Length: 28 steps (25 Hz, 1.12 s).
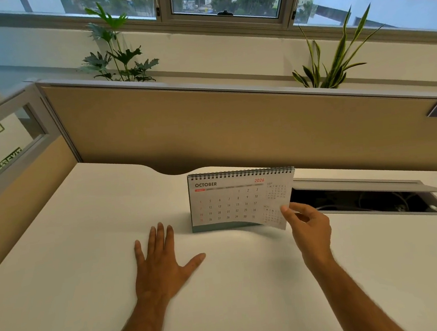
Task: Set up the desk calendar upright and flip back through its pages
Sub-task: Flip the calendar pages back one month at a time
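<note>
A spiral-bound desk calendar [231, 201] stands upright on the white desk [75, 257], its front page reading OCTOBER 2026. My right hand [308, 226] pinches the lower right corner of that page between thumb and fingers, and the corner is lifted off the stand and curls toward me. My left hand [162, 262] lies flat on the desk, fingers spread, just left of and in front of the calendar, holding nothing. A strip of the teal base shows under the raised page.
An open cable tray [368, 201] with its lid raised sits in the desk right of the calendar. A tan partition panel [235, 127] runs along the desk's far edge. Two potted plants [118, 55] [334, 57] stand behind it under the windows.
</note>
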{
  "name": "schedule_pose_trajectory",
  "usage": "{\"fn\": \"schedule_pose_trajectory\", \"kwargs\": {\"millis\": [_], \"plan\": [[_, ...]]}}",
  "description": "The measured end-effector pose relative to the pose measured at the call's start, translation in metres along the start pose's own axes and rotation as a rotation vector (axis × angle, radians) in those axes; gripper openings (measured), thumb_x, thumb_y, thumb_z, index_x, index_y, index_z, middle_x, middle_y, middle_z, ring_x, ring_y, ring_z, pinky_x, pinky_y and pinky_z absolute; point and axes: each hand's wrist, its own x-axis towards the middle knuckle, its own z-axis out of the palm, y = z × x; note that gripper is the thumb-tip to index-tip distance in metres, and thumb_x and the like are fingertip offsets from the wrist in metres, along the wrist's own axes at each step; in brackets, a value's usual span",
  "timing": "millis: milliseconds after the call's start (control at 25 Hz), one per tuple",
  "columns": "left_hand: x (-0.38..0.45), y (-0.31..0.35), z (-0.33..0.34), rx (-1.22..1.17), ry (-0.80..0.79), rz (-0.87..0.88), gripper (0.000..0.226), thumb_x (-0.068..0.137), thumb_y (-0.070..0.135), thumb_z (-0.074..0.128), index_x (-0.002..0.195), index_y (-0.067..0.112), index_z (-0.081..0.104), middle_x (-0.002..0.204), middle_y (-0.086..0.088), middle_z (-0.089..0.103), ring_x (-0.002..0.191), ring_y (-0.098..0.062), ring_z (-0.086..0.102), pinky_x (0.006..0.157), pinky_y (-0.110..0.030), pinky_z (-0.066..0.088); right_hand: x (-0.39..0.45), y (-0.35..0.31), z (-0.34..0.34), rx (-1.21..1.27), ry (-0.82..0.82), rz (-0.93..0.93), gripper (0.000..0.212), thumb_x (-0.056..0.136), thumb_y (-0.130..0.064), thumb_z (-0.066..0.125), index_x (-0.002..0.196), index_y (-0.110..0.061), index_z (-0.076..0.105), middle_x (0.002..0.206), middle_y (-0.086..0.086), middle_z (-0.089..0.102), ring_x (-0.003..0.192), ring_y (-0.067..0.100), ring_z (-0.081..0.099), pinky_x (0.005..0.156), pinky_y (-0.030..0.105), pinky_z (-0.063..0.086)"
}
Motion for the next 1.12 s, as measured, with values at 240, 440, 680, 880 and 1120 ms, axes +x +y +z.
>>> {"fn": "schedule_pose_trajectory", "kwargs": {"millis": [240,440,680,880,1120], "plan": [[-0.001,0.0,0.0,0.004,0.003,0.001,0.121,0.063,0.1,0.005,0.155,0.022,0.003,0.165,-0.002,-0.002,0.15,-0.016,-0.012,0.12,-0.054,-0.008,0.005,-0.003,-0.007,0.042,0.0,-0.002,0.023,0.081,-0.029,0.076,0.074,-0.01,0.066,0.088,0.001,0.074,0.081,0.023,0.071,0.076,0.037,0.061],[0.0,0.001,-0.002,0.02,-0.032,-0.005,0.123,0.06,0.1,0.002,0.154,0.022,-0.004,0.165,-0.003,-0.008,0.15,-0.019,-0.014,0.119,-0.055,-0.009,0.009,-0.023,-0.023,0.164,-0.239,0.104,0.018,0.091,-0.014,0.063,0.083,0.002,0.065,0.092,0.009,0.075,0.085,0.029,0.073,0.065,0.034,0.059],[-0.002,0.001,-0.002,0.002,-0.032,-0.008,0.119,0.063,0.099,0.004,0.153,0.022,-0.009,0.164,-0.001,-0.013,0.148,-0.016,-0.021,0.119,-0.055,-0.012,0.019,-0.089,-0.047,0.747,-0.535,0.118,0.056,0.076,-0.057,0.058,0.087,-0.004,0.075,0.09,0.016,0.075,0.067,0.027,0.064,0.063,0.035,0.046],[0.0,0.0,-0.001,0.008,-0.014,0.003,0.12,0.063,0.1,0.004,0.154,0.023,-0.001,0.165,-0.002,-0.007,0.15,-0.017,-0.015,0.12,-0.054,-0.01,0.032,-0.117,-0.038,0.662,-0.573,-0.017,0.098,0.081,-0.082,0.023,0.108,-0.002,0.072,0.122,0.02,0.068,0.073,0.024,0.061,0.064,0.032,0.05],[0.0,0.001,-0.001,0.011,-0.01,0.0,0.12,0.062,0.1,0.005,0.155,0.024,0.002,0.165,-0.001,-0.004,0.15,-0.017,-0.014,0.12,-0.054,-0.01,0.033,-0.11,-0.017,0.314,-0.47,-0.04,0.098,0.073,-0.085,0.026,0.108,-0.006,0.072,0.11,0.014,0.074,0.072,0.022,0.064,0.063,0.032,0.052]]}}
